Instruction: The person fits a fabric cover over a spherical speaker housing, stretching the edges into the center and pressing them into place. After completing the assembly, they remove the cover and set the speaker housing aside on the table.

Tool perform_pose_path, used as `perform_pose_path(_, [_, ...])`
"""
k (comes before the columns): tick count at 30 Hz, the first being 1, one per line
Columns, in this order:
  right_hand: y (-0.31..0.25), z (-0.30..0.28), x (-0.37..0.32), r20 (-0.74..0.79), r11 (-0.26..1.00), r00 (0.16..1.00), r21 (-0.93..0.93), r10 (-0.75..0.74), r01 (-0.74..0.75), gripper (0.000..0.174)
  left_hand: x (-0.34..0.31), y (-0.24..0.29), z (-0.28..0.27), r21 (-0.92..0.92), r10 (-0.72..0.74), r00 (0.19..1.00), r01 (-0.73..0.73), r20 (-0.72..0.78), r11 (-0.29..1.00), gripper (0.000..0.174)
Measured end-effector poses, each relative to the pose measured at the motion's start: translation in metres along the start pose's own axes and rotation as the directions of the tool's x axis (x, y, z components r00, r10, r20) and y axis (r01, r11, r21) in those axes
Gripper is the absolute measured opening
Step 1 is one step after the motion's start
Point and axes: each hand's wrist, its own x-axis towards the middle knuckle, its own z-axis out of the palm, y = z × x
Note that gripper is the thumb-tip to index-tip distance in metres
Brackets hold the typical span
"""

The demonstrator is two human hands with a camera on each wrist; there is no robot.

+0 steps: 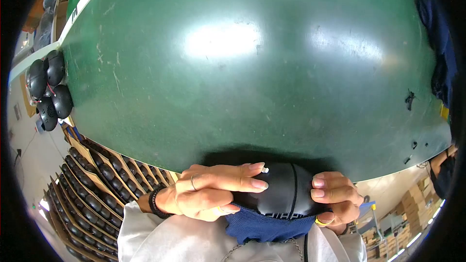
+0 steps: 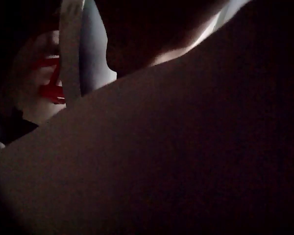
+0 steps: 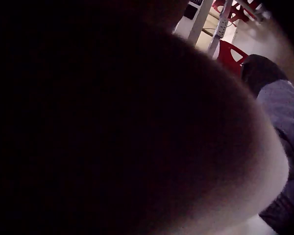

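A glossy black rounded casing (image 1: 279,189) with a dark seam round it is held at the table's near edge, close to the person's front. From the left, the left hand (image 1: 208,189) grips it, index and middle fingers lying over its side. A tiny white piece (image 1: 265,170) shows at the index fingertip. The right hand (image 1: 337,196) holds the opposite end with curled fingers. Beneath the casing hangs a dark blue cloth (image 1: 272,228), bunched between both hands. Pale lettering on the casing is partly hidden by the cloth. Both wrist views are mostly dark and show neither hand's fingers.
A large green tabletop (image 1: 242,102) spreads ahead. Several black casings (image 1: 53,87) with red wires cluster at its left edge. Cardboard-divided rows of black casings (image 1: 97,189) stand lower left. Dark blue fabric (image 1: 437,43) and small black bits (image 1: 410,99) lie at the right.
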Motion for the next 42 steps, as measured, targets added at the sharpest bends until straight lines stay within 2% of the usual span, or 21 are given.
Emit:
perform_pose_path(2, [0.000, 0.005, -0.005, -0.051, 0.999, 0.998, 0.030, 0.029, -0.027, 0.033, -0.001, 0.007, 0.013, -0.080, -0.188, 0.971, 0.178, -0.149, 0.981, 0.033])
perform_pose_path(3, [-0.001, 0.008, -0.006, -0.103, 0.996, 0.993, 0.063, 0.062, -0.056, 0.034, 0.001, 0.007, 0.020, -0.073, -0.195, 0.949, 0.183, -0.248, 0.980, 0.028])
perform_pose_path(5, [-0.012, 0.008, 0.002, -0.095, 0.960, 0.967, -0.127, 0.238, -0.249, 0.032, 0.009, 0.012, 0.017, 0.042, -0.293, 0.914, 0.316, -0.281, 0.948, 0.020])
perform_pose_path(6, [-0.004, 0.009, 0.005, -0.094, 0.958, 0.982, -0.223, 0.163, -0.181, 0.033, 0.015, 0.012, 0.012, 0.248, -0.355, 0.897, 0.419, -0.265, 0.873, 0.014])
perform_pose_path(9, [-0.010, 0.006, 0.006, -0.067, 0.901, 0.968, -0.356, 0.241, -0.249, 0.036, 0.009, 0.008, 0.011, 0.265, -0.360, 0.887, 0.435, -0.289, 0.860, 0.015])
perform_pose_path(10, [-0.012, 0.002, 0.006, -0.070, 0.899, 0.966, -0.355, 0.250, -0.258, 0.036, 0.008, 0.014, 0.013, 0.275, -0.403, 0.856, 0.493, -0.325, 0.825, 0.018])
perform_pose_path(11, [-0.011, -0.003, 0.007, -0.030, 0.837, 0.983, -0.521, 0.180, -0.169, 0.036, 0.007, 0.009, 0.007, 0.433, -0.304, 0.909, 0.406, -0.286, 0.805, 0.019])
perform_pose_path(12, [-0.010, -0.005, 0.009, 0.021, 0.744, 0.993, -0.664, 0.115, -0.072, 0.036, 0.009, 0.010, 0.002, 0.473, -0.330, 0.914, 0.405, -0.237, 0.783, 0.019])
perform_pose_path(14, [-0.013, -0.005, 0.010, 0.013, 0.722, 0.985, -0.682, 0.175, -0.119, 0.036, 0.012, 0.011, -0.001, 0.514, -0.355, 0.917, 0.396, -0.182, 0.761, 0.020])
perform_pose_path(16, [-0.019, 0.000, 0.013, -0.041, 0.649, 0.961, -0.729, 0.273, -0.216, 0.035, 0.012, 0.011, 0.005, 0.610, -0.355, 0.903, 0.425, -0.241, 0.668, 0.019])
perform_pose_path(19, [-0.020, 0.006, 0.017, -0.085, 0.576, 0.949, -0.777, 0.302, -0.253, 0.030, 0.017, 0.014, 0.006, 0.688, -0.392, 0.894, 0.426, -0.218, 0.588, 0.019])
perform_pose_path(26, [-0.020, 0.012, 0.022, -0.108, 0.545, 0.966, -0.809, 0.234, -0.222, 0.030, 0.026, 0.025, 0.008, 0.657, -0.399, 0.889, 0.439, -0.223, 0.612, 0.013])
perform_pose_path(29, [-0.016, 0.012, 0.019, -0.080, 0.528, 0.977, -0.831, 0.196, -0.174, 0.027, 0.021, 0.019, 0.007, 0.715, -0.320, 0.928, 0.355, -0.191, 0.602, 0.015])
perform_pose_path(31, [-0.013, 0.010, 0.016, -0.056, 0.531, 0.988, -0.838, 0.146, -0.126, 0.024, 0.016, 0.015, 0.005, 0.782, -0.228, 0.964, 0.245, -0.135, 0.574, 0.013])
perform_pose_path(33, [-0.009, 0.004, 0.015, 0.010, 0.594, 0.997, -0.804, 0.072, -0.035, 0.022, 0.018, 0.015, 0.000, 0.788, -0.234, 0.965, 0.234, -0.118, 0.570, 0.013])
perform_pose_path(34, [-0.009, 0.000, 0.016, 0.017, 0.548, 0.992, -0.834, 0.126, -0.055, 0.017, 0.021, 0.016, -0.002, 0.794, -0.296, 0.950, 0.252, -0.096, 0.554, 0.014])
perform_pose_path(35, [-0.007, -0.001, 0.015, 0.015, 0.541, 0.995, -0.840, 0.096, -0.040, 0.017, 0.023, 0.016, -0.004, 0.801, -0.357, 0.931, 0.269, -0.073, 0.536, 0.015])
perform_pose_path(37, [-0.006, -0.003, 0.016, 0.039, 0.568, 0.994, -0.823, 0.107, -0.028, 0.011, 0.022, 0.010, -0.007, 0.829, -0.341, 0.938, 0.236, -0.059, 0.506, 0.017])
perform_pose_path(38, [-0.010, -0.003, 0.016, 0.035, 0.562, 0.986, -0.825, 0.161, -0.063, 0.007, 0.021, 0.007, -0.008, 0.804, -0.330, 0.941, 0.249, -0.069, 0.540, 0.016])
perform_pose_path(40, [-0.005, -0.003, 0.018, 0.026, 0.573, 0.995, -0.819, 0.094, -0.033, 0.008, 0.017, 0.005, -0.008, 0.780, -0.318, 0.945, 0.254, -0.075, 0.571, 0.016])
perform_pose_path(42, [0.001, -0.009, 0.025, 0.022, 0.580, 0.999, -0.815, 0.039, -0.005, 0.010, 0.018, 0.005, -0.005, 0.736, -0.244, 0.962, 0.251, -0.120, 0.629, 0.017])
